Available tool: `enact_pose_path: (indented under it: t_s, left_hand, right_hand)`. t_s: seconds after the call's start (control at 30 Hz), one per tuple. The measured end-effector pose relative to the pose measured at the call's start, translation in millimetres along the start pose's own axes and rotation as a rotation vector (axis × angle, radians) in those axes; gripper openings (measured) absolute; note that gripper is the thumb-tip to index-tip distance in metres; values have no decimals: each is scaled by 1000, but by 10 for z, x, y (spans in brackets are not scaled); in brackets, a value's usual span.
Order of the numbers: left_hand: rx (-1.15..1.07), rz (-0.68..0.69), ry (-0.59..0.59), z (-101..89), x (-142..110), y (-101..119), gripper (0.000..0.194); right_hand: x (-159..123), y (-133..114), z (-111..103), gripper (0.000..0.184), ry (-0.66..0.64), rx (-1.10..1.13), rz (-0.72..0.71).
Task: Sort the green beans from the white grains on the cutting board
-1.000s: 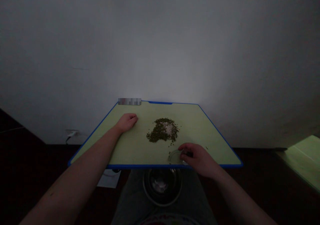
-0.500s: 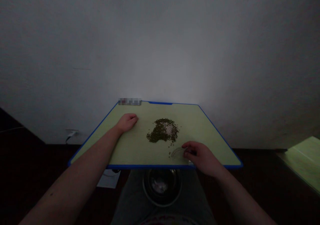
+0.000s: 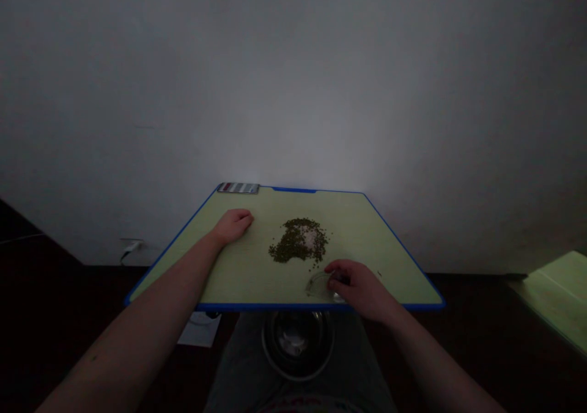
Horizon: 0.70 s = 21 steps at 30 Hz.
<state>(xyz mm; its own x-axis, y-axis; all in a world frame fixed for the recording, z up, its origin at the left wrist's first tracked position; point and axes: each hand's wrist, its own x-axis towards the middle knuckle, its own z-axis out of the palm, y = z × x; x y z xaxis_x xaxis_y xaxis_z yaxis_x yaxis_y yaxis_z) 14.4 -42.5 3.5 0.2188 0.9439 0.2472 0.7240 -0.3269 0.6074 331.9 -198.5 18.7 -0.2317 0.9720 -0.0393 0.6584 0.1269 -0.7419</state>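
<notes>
A spread heap of small green beans point(image 3: 290, 244), with a patch of pale grains point(image 3: 310, 237) at its right side, lies on the light tabletop point(image 3: 362, 230). My left hand point(image 3: 235, 223) rests on the table left of the heap, fingers curled in with nothing visible in them. In front of the heap, near the table's front edge, my right hand point(image 3: 351, 285) grips a clear round dish point(image 3: 316, 285) by its right side. The dish sits at the tabletop, and a few stray beans lie between it and the heap. Its exact kind is hard to make out in the dim light.
A phone point(image 3: 238, 188) with a lit screen lies at the far left corner. Below the front edge, a shiny metal bowl point(image 3: 298, 370) sits on my lap. A blue rim point(image 3: 275, 307) borders the table, and a pale wall point(image 3: 293, 95) stands behind it.
My right hand has moved slightly left along the front edge, taking the clear dish with it. My left hand and the bean heap stay as they were.
</notes>
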Motion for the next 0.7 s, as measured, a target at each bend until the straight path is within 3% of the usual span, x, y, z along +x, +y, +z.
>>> enact_pose_path:
  t_s: [0.53, 0.7]
  left_hand:
    - [2, 9, -9, -7, 15, 9, 28]
    - [-1, -2, -14, -11, -7, 8, 29]
  right_hand:
    - [-85, -27, 2, 22, -55, 84, -10]
    - [-54, 82, -73, 25, 24, 46, 14]
